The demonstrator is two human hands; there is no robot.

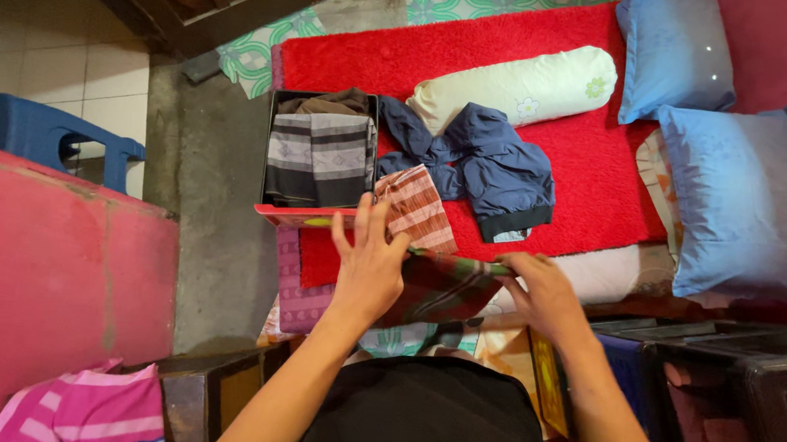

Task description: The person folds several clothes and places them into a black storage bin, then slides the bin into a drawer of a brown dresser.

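**Folding the plaid cloth at the near edge of the red rug**

Reading from the left: a blue plastic stool [40, 132] stands on the pale tiles, well clear of the work. Next comes the open box [319, 154], sitting at the left edge of the red rug [593, 181], with a grey striped cloth [317, 157] folded inside it. Just beside its right wall lies an orange striped cloth [418, 204], flat on the rug.

My left hand [369, 271] lies flat, fingers spread and released, pressing down on the dark plaid cloth [444, 286] at the rug's near edge, right in front of the box. That cloth spans between both hands. My right hand [545, 294] pinches its right end, fingers closed on the fabric edge.

To do this fold well, I judge the left palm should keep the cloth pinned while the right draws the edge taut and level, so the crease runs straight and no slack bunches under the palm.

Further right, a crumpled dark blue jacket [496, 168] lies mid-rug, touching the white bolster [516, 88] behind it. Two blue pillows [741, 206] rest along the rug's right edge.
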